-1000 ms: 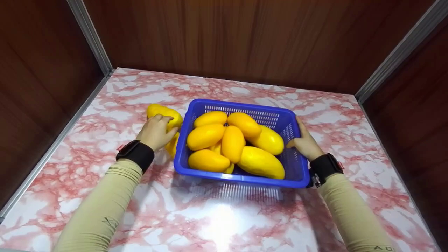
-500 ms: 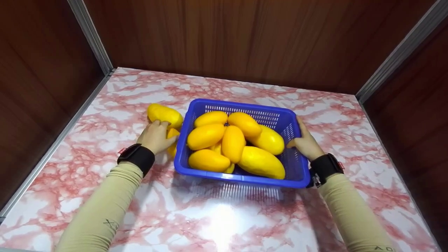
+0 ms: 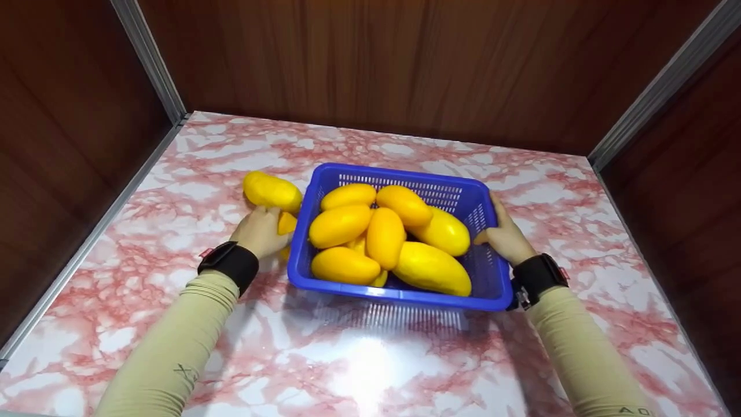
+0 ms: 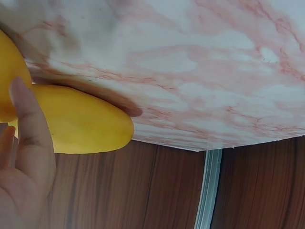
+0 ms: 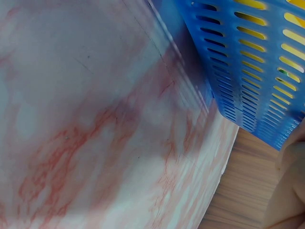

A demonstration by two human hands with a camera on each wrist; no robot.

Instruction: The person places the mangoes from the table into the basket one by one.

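Observation:
Just left of the blue plastic basket [image 3: 382, 294], my left hand [image 3: 257, 233] grips an orange-yellow mango [image 3: 286, 223], largely hidden by the hand and the basket rim. In the left wrist view a finger [image 4: 33, 129] lies against that mango [image 4: 8, 71]. A larger yellow oblong fruit [image 3: 272, 191] rests on the table just beyond the hand. My right hand [image 3: 508, 238] holds the basket's right side, thumb inside the rim and fingers outside. Inside the basket are several orange mangoes [image 3: 385, 237] and larger yellow fruits [image 3: 433, 269].
The basket stands on a pink-and-white marbled table [image 3: 191, 231]. Dark wood-grain panels [image 3: 405, 69] enclose the back and both sides, joined by metal corner posts [image 3: 151, 63]. Slotted basket walls [image 5: 248, 71] show in the right wrist view.
My left hand has come off the larger yellow fruit and moved slightly towards me, onto the mango beside the basket. The right hand and the basket have stayed put.

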